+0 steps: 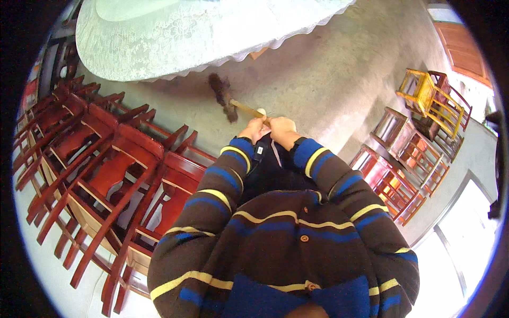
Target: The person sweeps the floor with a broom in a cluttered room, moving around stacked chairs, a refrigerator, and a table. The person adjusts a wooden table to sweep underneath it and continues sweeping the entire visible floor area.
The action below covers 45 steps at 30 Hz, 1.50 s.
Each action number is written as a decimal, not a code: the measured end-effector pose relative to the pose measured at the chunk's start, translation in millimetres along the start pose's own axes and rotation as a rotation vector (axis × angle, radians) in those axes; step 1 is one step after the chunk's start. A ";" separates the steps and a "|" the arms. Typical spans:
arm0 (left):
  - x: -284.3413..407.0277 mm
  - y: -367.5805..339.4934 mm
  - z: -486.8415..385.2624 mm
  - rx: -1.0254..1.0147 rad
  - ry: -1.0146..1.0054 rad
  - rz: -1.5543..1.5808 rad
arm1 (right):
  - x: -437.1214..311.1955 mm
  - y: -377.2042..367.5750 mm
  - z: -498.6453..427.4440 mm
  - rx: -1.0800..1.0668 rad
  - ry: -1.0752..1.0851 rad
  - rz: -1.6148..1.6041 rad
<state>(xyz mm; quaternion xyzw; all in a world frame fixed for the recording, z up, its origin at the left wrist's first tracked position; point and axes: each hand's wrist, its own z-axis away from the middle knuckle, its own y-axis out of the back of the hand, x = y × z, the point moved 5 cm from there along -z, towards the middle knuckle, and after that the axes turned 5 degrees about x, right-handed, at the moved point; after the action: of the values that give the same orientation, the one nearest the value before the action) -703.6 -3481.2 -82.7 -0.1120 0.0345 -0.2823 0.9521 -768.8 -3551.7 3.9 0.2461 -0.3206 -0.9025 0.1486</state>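
Observation:
A broom with a dark bristle head [223, 97] rests over the concrete floor, its bristles spread crosswise. From the head, a pale wooden handle [245, 107] runs back to my hands. My left hand [254, 129] is closed around this handle, fingers curled. Right beside it, my right hand [282, 128] grips the handle too, knuckles upward. The rest of the handle is hidden by the hands. A small white rounded thing [261, 111] shows just beyond the fingers; what it is I cannot tell.
Stacked red wooden chairs [115, 167] crowd the left side. Ahead stands a table under a white lace tablecloth [171, 47], whose scalloped edge hangs over the floor [330, 75]. Wooden stools, one yellow [417, 93] and one red [373, 167], line the right wall.

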 end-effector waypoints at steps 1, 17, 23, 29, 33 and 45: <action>0.2 -10.1 1.1 -0.006 0.004 -0.052 | 6.5 9.6 4.8 0.014 -0.025 -0.025; -48.7 -126.7 -37.9 -0.079 -0.076 -0.154 | 133.7 70.9 38.0 0.093 0.139 -0.034; -80.5 -170.3 -80.5 0.113 -0.179 -0.168 | 212.6 64.8 20.0 0.059 0.197 -0.093; -135.9 -277.2 -114.5 -0.022 -0.142 -0.097 | 319.5 102.1 50.3 0.156 0.137 -0.108; -162.8 -359.4 -130.1 -0.015 -0.132 -0.250 | 390.4 135.6 76.6 0.201 -0.016 -0.073; -126.8 -554.7 -126.2 -0.196 -0.031 -0.245 | 501.9 268.9 64.3 0.261 -0.005 0.083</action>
<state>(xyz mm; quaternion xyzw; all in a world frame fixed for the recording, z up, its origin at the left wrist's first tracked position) -1120.1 -3888.9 -76.0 -0.2118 0.0333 -0.3900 0.8955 -1192.6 -3934.7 47.3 0.2474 -0.4455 -0.8469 0.1518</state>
